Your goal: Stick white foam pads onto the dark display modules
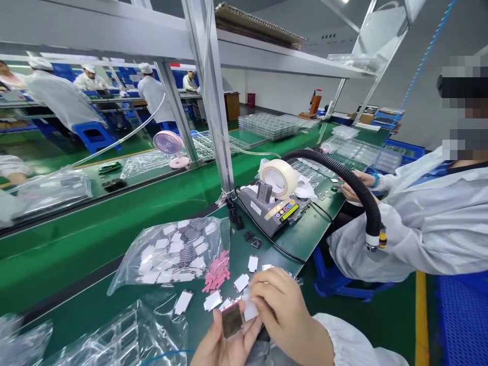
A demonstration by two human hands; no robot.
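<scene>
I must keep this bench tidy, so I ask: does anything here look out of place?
Nothing looks clearly damaged. Two things look untidy: the pink strips lie in a loose, jumbled heap beside the clear bag, and the tape roll sits on edge on the grey device.

Light is bright and rather even, from above; ceiling lamp [345, 1] shows at top edge. Glare streaks on clear plastic bag [125, 264]. Small display panel [232, 321] gives only dull sheen. Deep shadow under green bench top [299, 241]. Wide lens tilts aluminium post [208, 91], stretches sides. Distant workers [61, 96] look soft. Pixel blocks cover co-worker's head [465, 101].
</scene>
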